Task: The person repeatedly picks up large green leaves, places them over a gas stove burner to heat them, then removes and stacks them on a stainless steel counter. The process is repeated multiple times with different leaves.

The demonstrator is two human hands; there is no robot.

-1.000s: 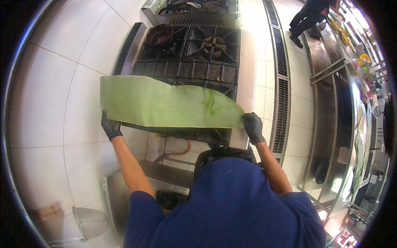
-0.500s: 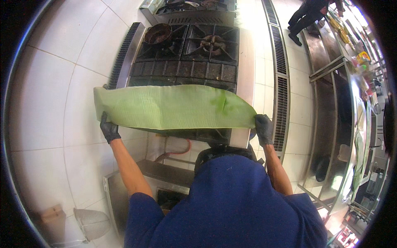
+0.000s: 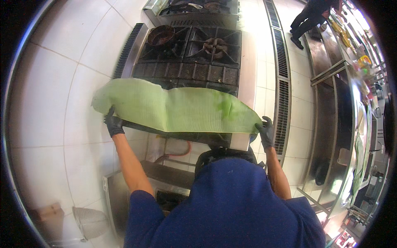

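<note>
A long green banana leaf stretches crosswise over the black stove, hiding part of its burners. Its left half bulges up at a crease near the middle, and a darker green patch shows toward the right end. My left hand, in a black glove, pinches the near edge by the left end. At the right tip, my right hand, gloved in black too, grips the leaf between thumb and fingers, with one finger lifted off.
A dark round pan sits on the far left burner. White tiled wall runs along the left, with a mesh strainer low down. A floor grate and a steel shelf table lie right; another person stands far right.
The leaf's left end has swung up and away, and a crease has formed mid-leaf. A finger of my right hand has lifted off the leaf.
</note>
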